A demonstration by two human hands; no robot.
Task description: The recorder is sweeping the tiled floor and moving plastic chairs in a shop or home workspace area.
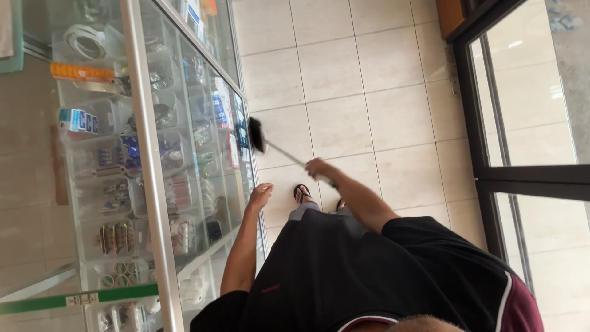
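My right hand (319,167) is shut on the thin silvery handle of a broom, low in front of me. The broom's black head (257,134) rests on the pale floor tiles, right at the foot of the glass display counter (209,141). My left hand (261,195) hangs with its fingers apart and holds nothing. It is close beside the counter's front glass; I cannot tell whether it touches. Below the hands I see my black shirt and one sandalled foot (302,193).
The glass counter runs along the left, with a metal frame (147,160) and shelves of small packaged goods in clear boxes. A dark-framed glass door (491,178) stands at the right. Cream floor tiles (369,74) stretch ahead between the two.
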